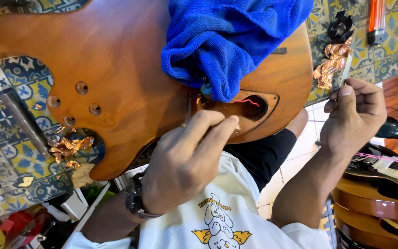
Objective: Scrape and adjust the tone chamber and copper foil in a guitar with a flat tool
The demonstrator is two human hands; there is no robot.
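Observation:
A brown wooden guitar body (116, 69) lies across a tiled table, with a blue cloth (226, 41) bunched on top of it. Below the cloth is an open cavity (254, 107) with a red wire in it. My left hand (185, 161), with a watch on its wrist, has its fingertips pinched together at the cavity's near rim. Whether they hold anything is hidden. My right hand (353, 115) is off the guitar's right edge, closed on a thin pale strip (345, 71) that points up.
Crumpled copper foil (332, 62) lies right of the guitar, and more foil scraps (67, 146) by its lower left horn. A grey metal bar (23, 122) rests on the patterned tiles. A black part (339, 25) and an orange tool (376, 18) sit top right. Other guitars (374, 203) lie bottom right.

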